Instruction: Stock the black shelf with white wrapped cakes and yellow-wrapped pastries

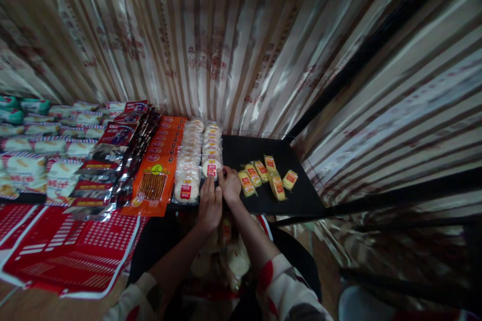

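Observation:
Both my hands rest at the front of a black table [297,195]. My left hand [210,204] lies flat with fingers stretched toward the front packet of two rows of round white snack packets [198,153] with red labels. My right hand [229,183] has its fingers pinched on the front round packet [211,167] of the right row. Several small yellow wrapped snacks [263,175] lie loose just right of my right hand.
Orange snack packs [160,165], dark foil packs [113,160] and white packs [41,150] lie in rows to the left. Red printed sheets [64,251] hang at the front left. More packets sit in my lap [226,256]. Shiny striped curtains [241,40] close off the back and right.

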The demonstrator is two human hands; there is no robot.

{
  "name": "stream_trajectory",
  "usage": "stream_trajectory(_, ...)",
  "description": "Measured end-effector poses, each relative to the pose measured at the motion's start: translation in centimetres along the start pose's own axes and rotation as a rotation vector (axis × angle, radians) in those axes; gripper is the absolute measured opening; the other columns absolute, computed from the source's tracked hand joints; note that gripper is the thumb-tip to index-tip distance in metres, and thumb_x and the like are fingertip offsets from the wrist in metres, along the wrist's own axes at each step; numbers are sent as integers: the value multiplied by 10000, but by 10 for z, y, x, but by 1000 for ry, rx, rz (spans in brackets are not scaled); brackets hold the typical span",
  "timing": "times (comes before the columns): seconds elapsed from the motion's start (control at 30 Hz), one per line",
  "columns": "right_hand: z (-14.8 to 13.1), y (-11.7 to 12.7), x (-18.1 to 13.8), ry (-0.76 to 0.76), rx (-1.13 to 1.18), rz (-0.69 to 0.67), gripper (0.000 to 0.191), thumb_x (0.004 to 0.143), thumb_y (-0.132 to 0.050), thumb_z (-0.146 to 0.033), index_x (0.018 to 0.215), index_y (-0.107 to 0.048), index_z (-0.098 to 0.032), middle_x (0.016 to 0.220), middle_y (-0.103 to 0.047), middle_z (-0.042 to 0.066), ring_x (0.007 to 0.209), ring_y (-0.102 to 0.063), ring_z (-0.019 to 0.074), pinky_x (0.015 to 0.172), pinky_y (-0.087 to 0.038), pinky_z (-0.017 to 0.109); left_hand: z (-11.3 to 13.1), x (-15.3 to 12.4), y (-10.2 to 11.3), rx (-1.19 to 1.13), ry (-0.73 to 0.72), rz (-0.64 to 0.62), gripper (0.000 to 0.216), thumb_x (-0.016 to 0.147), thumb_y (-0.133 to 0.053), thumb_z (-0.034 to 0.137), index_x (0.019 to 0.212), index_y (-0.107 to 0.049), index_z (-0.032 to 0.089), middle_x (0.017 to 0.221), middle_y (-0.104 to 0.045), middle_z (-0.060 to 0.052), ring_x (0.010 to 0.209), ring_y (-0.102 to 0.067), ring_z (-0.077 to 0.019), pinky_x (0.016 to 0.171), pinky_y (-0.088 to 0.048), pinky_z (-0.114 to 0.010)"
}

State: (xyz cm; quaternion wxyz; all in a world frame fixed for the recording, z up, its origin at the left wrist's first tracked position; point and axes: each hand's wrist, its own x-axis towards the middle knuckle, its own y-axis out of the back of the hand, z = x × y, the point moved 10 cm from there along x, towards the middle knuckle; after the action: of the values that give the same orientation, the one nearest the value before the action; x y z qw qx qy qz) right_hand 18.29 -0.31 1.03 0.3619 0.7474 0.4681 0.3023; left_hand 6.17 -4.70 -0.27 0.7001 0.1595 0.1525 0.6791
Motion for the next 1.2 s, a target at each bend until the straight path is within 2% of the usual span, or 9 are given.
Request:
stream_trajectory(0.3, -1, 0, 4, 46, 104, 50, 310, 866, -432, -375, 961, -638, -163, 864, -624, 86, 766, -561, 188, 719, -428, 289, 4, 11, -3, 65, -69, -3, 511, 893, -271, 297, 1345, -376, 84, 1427, -373, -136, 1344, -286, -211, 1131, -205, -422)
stream_trajectory(0.4, -2, -1, 6, 39, 90, 65, 293, 863, -438, -371, 954, -633, -172, 858, -622, 79, 753, -556, 182, 706, -428, 281, 5, 14, -2, 60, -81, 18, 488, 893, -281, 293, 1335, -395, 119, 1416, -397, -115, 1337, -299, -206, 1123, -226, -429)
stream_trajectory(0.57, 0, -3, 7, 11, 60, 54, 274, 858, -449, -350, 968, -617, -164, 882, -624, 88, 771, -566, 188, 706, -432, 283, 5, 14, -3, 54, -78, 17, 489, 894, -276, 297, 1324, -416, 112, 1412, -402, -111, 1338, -287, -222, 1118, -235, -434)
stream_trajectory(0.87, 1, 2, -1, 41, 226, 49, 302, 826, -449, -304, 1032, -585, -129, 944, -619, 110, 787, -570, 188, 756, -455, 317, 4, 9, -7, 62, -76, 10, 466, 891, -269, 278, 1291, -460, 134, 1389, -437, -89, 1365, -236, -207, 1139, -193, -425)
stream_trajectory(1.03, -4, 13, -22, 154, 263, 87, 300, 820, -434, -253, 1052, -582, -133, 1007, -597, 117, 920, -545, 203, 853, -439, 344, 11, -9, 0, 95, -149, 44, 451, 891, -263, 273, 1229, -508, 103, 1325, -499, -117, 1328, -310, -218, 1121, -238, -437)
stream_trajectory(1.2, -8, 29, -62, 259, 293, 137, 295, 852, -366, -219, 1030, -583, -129, 1035, -591, 123, 1006, -526, 195, 919, -413, 335, 12, -54, 11, 104, -279, 20, 393, 874, -286, 221, 1154, -549, 138, 1176, -594, -110, 1134, -502, -198, 1022, -381, -392)
